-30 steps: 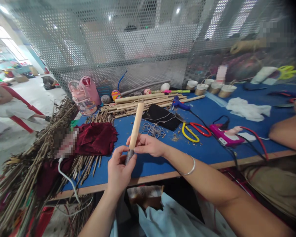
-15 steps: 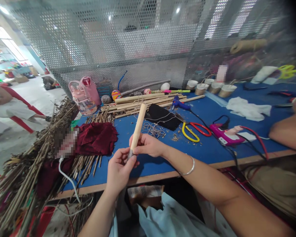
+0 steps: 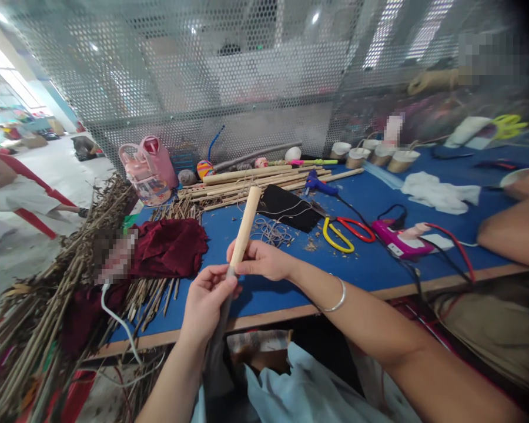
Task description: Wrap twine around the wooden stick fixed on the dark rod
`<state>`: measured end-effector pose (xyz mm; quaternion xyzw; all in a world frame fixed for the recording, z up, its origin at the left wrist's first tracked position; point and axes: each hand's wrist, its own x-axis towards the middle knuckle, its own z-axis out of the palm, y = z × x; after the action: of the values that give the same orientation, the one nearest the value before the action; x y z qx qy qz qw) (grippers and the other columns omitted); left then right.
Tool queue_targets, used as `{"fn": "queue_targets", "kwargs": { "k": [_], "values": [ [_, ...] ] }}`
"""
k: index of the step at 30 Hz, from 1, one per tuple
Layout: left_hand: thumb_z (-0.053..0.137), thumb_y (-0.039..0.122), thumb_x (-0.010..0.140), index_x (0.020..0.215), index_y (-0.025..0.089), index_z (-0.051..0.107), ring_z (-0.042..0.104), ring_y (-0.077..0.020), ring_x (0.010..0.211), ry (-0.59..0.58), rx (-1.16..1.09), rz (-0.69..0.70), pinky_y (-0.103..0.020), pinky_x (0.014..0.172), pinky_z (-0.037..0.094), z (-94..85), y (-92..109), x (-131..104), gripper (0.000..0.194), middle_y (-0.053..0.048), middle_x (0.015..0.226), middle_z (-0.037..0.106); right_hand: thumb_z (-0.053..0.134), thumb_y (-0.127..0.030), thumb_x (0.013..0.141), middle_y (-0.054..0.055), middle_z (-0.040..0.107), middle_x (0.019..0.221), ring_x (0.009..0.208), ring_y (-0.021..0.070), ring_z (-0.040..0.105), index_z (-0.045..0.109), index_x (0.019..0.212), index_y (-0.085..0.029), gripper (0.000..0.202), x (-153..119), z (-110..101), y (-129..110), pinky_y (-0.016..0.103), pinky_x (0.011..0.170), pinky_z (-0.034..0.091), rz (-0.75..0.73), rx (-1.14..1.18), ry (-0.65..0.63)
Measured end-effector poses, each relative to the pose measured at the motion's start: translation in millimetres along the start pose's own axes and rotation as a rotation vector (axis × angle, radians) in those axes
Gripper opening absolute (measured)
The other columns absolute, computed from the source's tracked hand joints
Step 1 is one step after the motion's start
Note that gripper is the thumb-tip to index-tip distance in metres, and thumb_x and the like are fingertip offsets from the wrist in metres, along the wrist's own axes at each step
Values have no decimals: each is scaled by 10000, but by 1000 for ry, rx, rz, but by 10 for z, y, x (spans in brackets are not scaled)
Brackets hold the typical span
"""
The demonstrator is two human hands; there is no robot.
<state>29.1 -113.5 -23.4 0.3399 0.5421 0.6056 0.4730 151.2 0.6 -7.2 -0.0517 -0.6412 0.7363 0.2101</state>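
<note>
Both hands hold a pale wooden stick (image 3: pixel 247 226), tilted upright over the table's front edge. Its lower length is grey (image 3: pixel 219 329) and runs down toward my lap; I cannot tell whether that is a wrap or a sleeve. My left hand (image 3: pixel 206 299) pinches it with thumb and fingers where the grey begins. Just above, my right hand (image 3: pixel 264 261) grips the bare wood, with some fingers hidden behind it. Beyond the stick lie a tangle of grey string (image 3: pixel 271 232) and a black cloth (image 3: pixel 288 208).
Scissors (image 3: pixel 337 235), a blue glue gun (image 3: pixel 320 183) and a magenta power strip (image 3: pixel 401 239) lie to the right. Wooden sticks (image 3: pixel 247 176) line the back before a mesh panel (image 3: pixel 180 76). Dark red cloth (image 3: pixel 170 248) and dry stalks (image 3: pixel 66 276) fill the left. Another person's arm (image 3: pixel 515 232) rests at right.
My left hand has shifted slightly left, and more of the grey lower length shows beneath it. My right hand stays on the wood. The view has shifted a little.
</note>
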Motion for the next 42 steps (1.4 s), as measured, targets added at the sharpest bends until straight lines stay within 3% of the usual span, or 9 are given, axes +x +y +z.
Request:
{"fn": "queue_targets", "kwargs": {
  "k": [3,8,15,23,31,35,38,40,42],
  "values": [
    [701,343,675,961,158,536,623,-127,575,-55,-55,-30,-248,565,501,15,0,-7,379,-20,754,646,671,-318,731,-25,541,720,648,79,529,487,871,-135,295,-5,5,11,216,628,429,6,12,10],
    [727,261,655,1019,185,536,628,-131,717,145,204,249,-246,661,507,113,-68,-80,418,-33,883,649,701,-294,701,-30,538,724,645,67,519,491,871,-129,317,5,12,39,202,634,424,-2,36,44],
    [701,322,671,909,147,521,608,-117,496,50,37,105,-237,494,509,133,96,-65,346,-7,703,649,672,-315,737,3,595,785,684,80,550,494,940,-139,322,-7,-4,24,218,662,445,-42,69,-23],
    [690,281,688,922,204,460,563,-92,441,52,1,180,-191,399,460,161,77,-55,337,65,630,559,678,-288,736,2,605,801,717,90,567,498,950,-153,310,3,-20,35,214,663,454,-37,167,-63],
    [652,297,726,938,206,442,607,-122,529,-57,-1,103,-251,507,503,114,89,-32,312,30,709,592,681,-281,735,26,627,818,711,94,581,525,995,-129,339,-21,-37,17,234,692,456,23,165,-51],
    [672,270,711,988,207,499,620,-149,791,117,285,248,-247,671,493,131,57,-130,333,-25,894,609,710,-260,701,14,616,799,728,84,579,558,926,-116,308,-4,-19,44,218,718,444,-17,141,25],
    [688,260,696,971,205,535,602,-148,792,208,394,332,-238,678,477,120,39,-148,320,-25,875,613,733,-244,668,7,617,790,719,80,577,569,889,-118,303,8,-18,50,206,697,445,-14,152,36],
    [688,276,696,934,190,543,609,-141,735,151,285,258,-249,674,483,85,45,-105,292,-19,819,621,744,-239,649,2,619,761,682,77,573,578,884,-118,312,8,-31,45,197,656,446,-3,145,33],
    [687,301,695,908,174,531,623,-141,676,-17,81,94,-276,667,499,48,60,-48,293,-21,790,630,746,-257,644,4,623,739,637,79,568,585,893,-116,328,4,-47,37,202,621,453,12,128,30]
  ]
}}
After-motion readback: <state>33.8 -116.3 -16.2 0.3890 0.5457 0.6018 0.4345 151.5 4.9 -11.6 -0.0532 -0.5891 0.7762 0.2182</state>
